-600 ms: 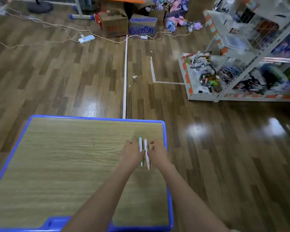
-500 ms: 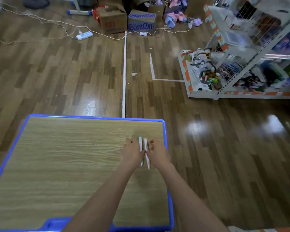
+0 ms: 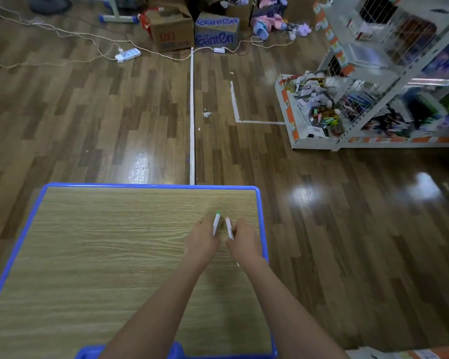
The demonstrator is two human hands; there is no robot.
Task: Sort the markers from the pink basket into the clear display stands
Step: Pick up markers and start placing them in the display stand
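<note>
Early days I reckon: left hand (image 3: 201, 242) has its grip clamped on a green-tipped marker (image 3: 216, 224), right hand (image 3: 245, 243) on a white marker (image 3: 229, 229), both over the tabletop (image 3: 101, 255) near its far right corner, no basket or stands in view, so neither's sorted yet.

The left hand (image 3: 201, 240) and right hand (image 3: 244, 243) hide the lower ends of the markers (image 3: 216, 223), and shelf goods (image 3: 324, 117) seem blurred.

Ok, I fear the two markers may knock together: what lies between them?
In the head view, only a narrow strip of bare table shows between the green-tipped marker in the left hand and the white marker in the right hand.
</note>
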